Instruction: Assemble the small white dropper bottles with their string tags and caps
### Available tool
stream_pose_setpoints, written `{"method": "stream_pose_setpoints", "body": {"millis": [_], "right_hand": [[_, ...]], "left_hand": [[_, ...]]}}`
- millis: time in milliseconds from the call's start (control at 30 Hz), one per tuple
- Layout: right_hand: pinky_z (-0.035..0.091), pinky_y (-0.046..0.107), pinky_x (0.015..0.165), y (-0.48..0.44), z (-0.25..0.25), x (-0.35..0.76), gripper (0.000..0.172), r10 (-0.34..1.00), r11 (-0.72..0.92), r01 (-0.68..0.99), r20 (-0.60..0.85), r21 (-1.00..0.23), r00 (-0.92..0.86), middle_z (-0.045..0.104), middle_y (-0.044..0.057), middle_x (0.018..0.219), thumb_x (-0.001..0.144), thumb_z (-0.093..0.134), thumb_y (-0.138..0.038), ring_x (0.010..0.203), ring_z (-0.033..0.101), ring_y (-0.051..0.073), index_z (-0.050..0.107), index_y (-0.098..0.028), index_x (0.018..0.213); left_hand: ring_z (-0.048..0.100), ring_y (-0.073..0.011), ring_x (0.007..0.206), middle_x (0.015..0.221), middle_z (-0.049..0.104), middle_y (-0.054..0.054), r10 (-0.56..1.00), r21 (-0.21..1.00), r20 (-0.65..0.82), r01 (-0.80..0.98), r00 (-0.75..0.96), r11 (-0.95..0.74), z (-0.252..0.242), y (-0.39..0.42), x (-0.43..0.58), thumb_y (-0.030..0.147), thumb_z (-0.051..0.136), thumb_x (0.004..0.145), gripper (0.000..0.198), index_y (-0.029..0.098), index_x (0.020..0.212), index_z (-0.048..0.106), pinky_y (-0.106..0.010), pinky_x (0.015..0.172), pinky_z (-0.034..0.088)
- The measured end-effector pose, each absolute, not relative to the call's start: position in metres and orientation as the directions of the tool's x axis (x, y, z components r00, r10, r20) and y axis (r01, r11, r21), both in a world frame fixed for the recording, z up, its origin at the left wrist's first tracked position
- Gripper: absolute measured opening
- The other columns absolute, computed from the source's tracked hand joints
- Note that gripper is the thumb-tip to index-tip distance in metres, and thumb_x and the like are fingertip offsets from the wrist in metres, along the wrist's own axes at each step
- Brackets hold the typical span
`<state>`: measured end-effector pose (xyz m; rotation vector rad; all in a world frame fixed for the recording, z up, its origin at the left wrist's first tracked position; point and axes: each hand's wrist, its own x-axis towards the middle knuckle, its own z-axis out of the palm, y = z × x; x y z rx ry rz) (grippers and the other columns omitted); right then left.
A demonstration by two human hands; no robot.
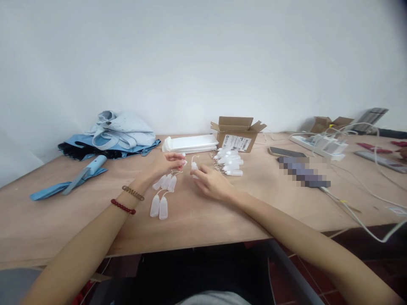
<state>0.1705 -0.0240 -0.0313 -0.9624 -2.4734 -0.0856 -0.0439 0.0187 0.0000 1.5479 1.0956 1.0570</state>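
Observation:
My right hand (pixel 208 181) has its fingers closed on a small translucent white plastic bottle (pixel 194 165), held upright with a thin cord curling from its top. To its left, my left hand (pixel 168 163) pinches a small white piece (pixel 185 162), too small to make out clearly. Below the left hand lie several corded translucent bottles (pixel 165 182). Closer to the table's front edge, two more bottles (pixel 159 207) lie side by side. Right of my right hand is a pile of similar white bottles (pixel 229 162), with cords bunched at their left ends.
An open cardboard box (pixel 237 134) and a stack of white flat boxes (pixel 192 143) stand at the back. Blue folded fabric (pixel 124 131) and a blue strap-like piece (pixel 84 174) lie left. Phones (pixel 286 151), a power strip (pixel 321 146) and trailing white cables occupy the right side of the wooden table (pixel 203 228).

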Motion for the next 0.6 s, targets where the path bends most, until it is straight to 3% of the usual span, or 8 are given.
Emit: {"method": "stream_pose_setpoints", "body": {"millis": [300,600], "right_hand": [[0.040,0.028,0.071,-0.0300,-0.0280,0.1676,0.027,0.554,0.817,0.563,0.445,-0.127,-0.704,0.051,0.008,0.094,0.089,0.041,-0.020,0.073,0.047,0.017,0.053,-0.017,0.113],[0.038,0.026,0.066,-0.0255,-0.0287,0.1709,0.025,0.564,0.822,0.546,0.357,-0.160,-0.745,0.056,0.006,0.094,0.087,0.044,-0.018,0.067,0.049,0.014,0.056,-0.018,0.109]], "left_hand": [[0.063,-0.0136,0.074,0.080,0.069,-0.005,0.930,0.998,0.069,-0.038,0.362,-0.059,-0.0077,0.0178,-0.0390,0.025,0.079,0.065,0.027,0.013,0.087,0.069,-0.034,0.083,0.051],[0.062,-0.0168,0.080,0.086,0.068,-0.006,0.911,0.976,0.106,0.133,0.399,-0.172,-0.0048,0.0118,-0.0330,0.030,0.078,0.064,0.031,0.012,0.088,0.069,-0.034,0.077,0.053]]}}
